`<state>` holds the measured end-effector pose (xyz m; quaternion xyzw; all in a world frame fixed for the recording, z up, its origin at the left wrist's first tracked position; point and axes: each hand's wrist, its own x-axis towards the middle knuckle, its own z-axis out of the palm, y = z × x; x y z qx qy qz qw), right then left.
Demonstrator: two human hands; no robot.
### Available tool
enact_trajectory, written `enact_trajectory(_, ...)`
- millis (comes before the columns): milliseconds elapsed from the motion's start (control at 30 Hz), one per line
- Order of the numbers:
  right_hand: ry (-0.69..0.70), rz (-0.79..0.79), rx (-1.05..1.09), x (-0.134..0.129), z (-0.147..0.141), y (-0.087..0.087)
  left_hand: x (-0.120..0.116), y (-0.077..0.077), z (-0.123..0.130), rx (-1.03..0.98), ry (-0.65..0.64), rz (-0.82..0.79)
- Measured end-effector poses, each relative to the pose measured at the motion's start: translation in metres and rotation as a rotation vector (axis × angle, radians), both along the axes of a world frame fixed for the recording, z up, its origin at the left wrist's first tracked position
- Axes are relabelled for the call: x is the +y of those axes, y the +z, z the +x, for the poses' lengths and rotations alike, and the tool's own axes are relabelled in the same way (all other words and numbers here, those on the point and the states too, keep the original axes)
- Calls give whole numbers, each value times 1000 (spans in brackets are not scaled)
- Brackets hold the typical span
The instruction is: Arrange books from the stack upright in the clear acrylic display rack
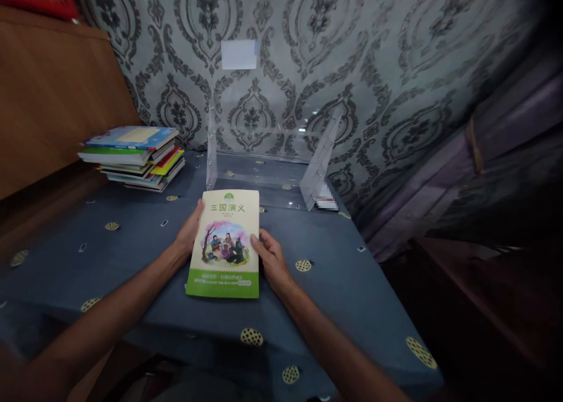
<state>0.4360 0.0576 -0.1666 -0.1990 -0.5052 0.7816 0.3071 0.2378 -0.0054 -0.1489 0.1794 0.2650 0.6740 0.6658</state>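
A cream and green book (226,244) with an illustrated cover faces up toward me, held above the blue patterned cloth. My left hand (190,229) grips its left edge, the fingers partly hidden behind it. On the right edge, my right hand (269,254) has its thumb on the cover and its other fingers at the side and behind. Just beyond the book stands a clear plastic rack (319,162), with transparent side panels and no books visible in it.
A stack of several books (136,156) lies at the back left, beside a wooden panel (57,91). A small pixelated item (326,198) is right of the rack. Purple curtain (448,162) hangs at the right, past the edge of the cloth-covered table (343,296).
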Motion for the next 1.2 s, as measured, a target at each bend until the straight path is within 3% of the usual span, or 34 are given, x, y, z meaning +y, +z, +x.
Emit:
enact_trajectory(300, 7, -43, -3, 5, 2, 1, 3, -2, 6, 18, 94, 1)
enact_trajectory(600, -74, -43, 45, 39, -35, 22, 1, 10, 12, 264, 328, -152)
enact_trajectory(733, -134, -5, 45, 50, -41, 19, 8, 10, 4, 354, 260, -167)
enact_trajectory(900, -148, -33, -28, 55, -30, 8, 16, -3, 2, 375, 154, -226)
enact_trajectory(1033, -159, -40, -54, 53, -24, 10, 14, -3, 3, 397, 71, -157)
enact_trajectory(1200, -145, -72, -47, 50, -25, 14, 10, 0, 2, 399, 68, -170)
